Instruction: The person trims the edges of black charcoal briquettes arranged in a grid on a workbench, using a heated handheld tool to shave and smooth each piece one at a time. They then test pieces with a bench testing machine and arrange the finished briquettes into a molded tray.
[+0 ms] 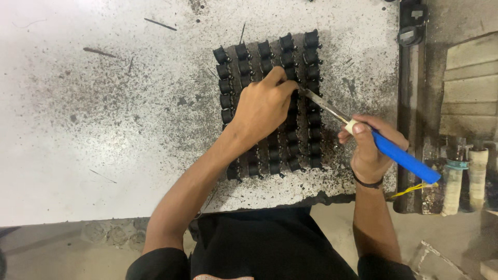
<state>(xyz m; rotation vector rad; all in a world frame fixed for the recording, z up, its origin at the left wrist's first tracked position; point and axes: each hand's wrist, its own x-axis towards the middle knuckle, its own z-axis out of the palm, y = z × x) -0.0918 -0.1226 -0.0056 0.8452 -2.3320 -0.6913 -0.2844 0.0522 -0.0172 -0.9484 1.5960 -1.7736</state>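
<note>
Several rows of small black parts (244, 54) stand packed in a block on a stained white worktable (104, 119). My left hand (262, 106) rests on top of the block, fingers pinched at one part in the middle rows. My right hand (371, 148) grips a soldering iron with a blue handle (407, 158). Its metal shaft (324, 105) slants up-left, and the tip meets the parts right beside my left fingertips. A black band circles my right wrist.
A dark metal rail (410, 103) runs along the table's right edge, with a round black fitting (410, 33) near its top. White rolls (477, 176) and a brick wall (469, 83) lie further right. Thin dark slivers (160, 24) lie scattered on the table.
</note>
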